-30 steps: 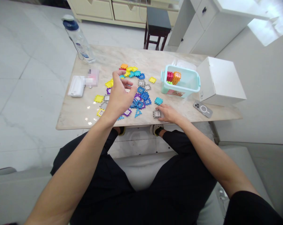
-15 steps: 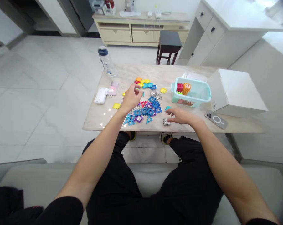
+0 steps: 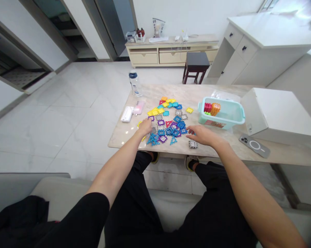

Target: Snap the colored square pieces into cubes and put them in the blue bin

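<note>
Left of the bin (image 3: 230,125), tiles (image 3: 168,131) are lying spread, presumably for easy reach; our right hand (image 3: 200,133) is hovering half-curled, seemingly empty; we cannot tell whether our left hand (image 3: 145,126) is gripping.

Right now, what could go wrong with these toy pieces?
The gray stack sits near the front edge of the table, close to the right hand, so a careless brush might knock it off. The blue pieces overlap, so lifting one could drag others along.
</note>
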The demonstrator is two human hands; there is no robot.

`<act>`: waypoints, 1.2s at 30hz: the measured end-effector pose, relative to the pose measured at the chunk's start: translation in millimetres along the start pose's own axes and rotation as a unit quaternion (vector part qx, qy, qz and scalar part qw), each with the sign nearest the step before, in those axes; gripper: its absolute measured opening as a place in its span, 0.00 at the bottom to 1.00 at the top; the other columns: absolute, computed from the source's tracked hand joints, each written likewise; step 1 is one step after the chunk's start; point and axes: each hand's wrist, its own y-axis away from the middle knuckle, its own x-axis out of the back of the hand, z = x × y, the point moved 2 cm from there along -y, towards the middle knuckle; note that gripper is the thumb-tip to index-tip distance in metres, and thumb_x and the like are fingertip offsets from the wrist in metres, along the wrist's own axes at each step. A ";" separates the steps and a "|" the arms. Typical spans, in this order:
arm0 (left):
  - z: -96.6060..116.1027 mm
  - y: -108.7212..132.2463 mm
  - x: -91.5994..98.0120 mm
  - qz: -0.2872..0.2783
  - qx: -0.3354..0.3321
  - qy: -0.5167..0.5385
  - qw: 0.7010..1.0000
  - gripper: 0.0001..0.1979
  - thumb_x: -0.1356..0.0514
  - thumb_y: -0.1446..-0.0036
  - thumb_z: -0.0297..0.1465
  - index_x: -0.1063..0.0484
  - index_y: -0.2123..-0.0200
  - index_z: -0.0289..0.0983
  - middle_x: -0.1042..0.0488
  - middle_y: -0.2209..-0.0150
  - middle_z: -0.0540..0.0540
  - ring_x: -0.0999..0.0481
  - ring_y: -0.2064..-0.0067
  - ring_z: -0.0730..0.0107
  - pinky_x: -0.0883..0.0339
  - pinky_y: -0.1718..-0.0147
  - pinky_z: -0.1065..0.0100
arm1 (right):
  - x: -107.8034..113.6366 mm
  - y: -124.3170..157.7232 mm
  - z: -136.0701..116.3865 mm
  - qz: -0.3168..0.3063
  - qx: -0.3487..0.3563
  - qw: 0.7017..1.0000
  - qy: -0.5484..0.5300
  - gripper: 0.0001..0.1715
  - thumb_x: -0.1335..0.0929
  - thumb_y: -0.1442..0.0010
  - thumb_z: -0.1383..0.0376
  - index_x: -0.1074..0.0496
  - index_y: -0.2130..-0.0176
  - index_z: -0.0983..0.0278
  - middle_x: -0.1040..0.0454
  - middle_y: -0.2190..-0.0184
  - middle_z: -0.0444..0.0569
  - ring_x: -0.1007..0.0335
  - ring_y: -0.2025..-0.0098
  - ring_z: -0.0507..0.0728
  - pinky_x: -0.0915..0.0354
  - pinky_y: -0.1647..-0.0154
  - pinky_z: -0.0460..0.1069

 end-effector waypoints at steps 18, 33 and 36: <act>-5.2 -11.5 -5.9 0.024 0.067 0.056 0.996 0.30 0.29 0.41 0.33 0.30 0.37 0.35 0.22 0.36 0.26 0.26 0.30 0.32 0.38 0.30 0.43 | -17.3 -10.2 15.3 -0.056 -0.020 0.998 -0.002 0.22 0.30 0.22 0.57 0.20 0.37 0.65 0.13 0.42 0.60 0.14 0.43 0.68 0.23 0.42 0.55; 39.7 -22.0 43.8 -0.079 0.081 0.582 0.805 0.16 0.29 0.40 0.38 0.29 0.54 0.40 0.19 0.60 0.42 0.15 0.58 0.62 0.17 0.53 0.61 | -3.5 -5.1 4.2 -0.032 -0.014 0.999 0.003 0.22 0.32 0.19 0.57 0.21 0.36 0.66 0.15 0.38 0.61 0.16 0.37 0.67 0.27 0.38 0.53; 49.1 -10.7 49.9 -0.126 0.082 0.711 0.687 0.14 0.34 0.38 0.35 0.27 0.52 0.37 0.17 0.60 0.39 0.14 0.60 0.63 0.16 0.58 0.65 | 0.0 -4.8 -0.9 -0.029 -0.011 0.999 0.012 0.22 0.32 0.19 0.57 0.21 0.36 0.66 0.16 0.36 0.62 0.18 0.36 0.68 0.27 0.37 0.53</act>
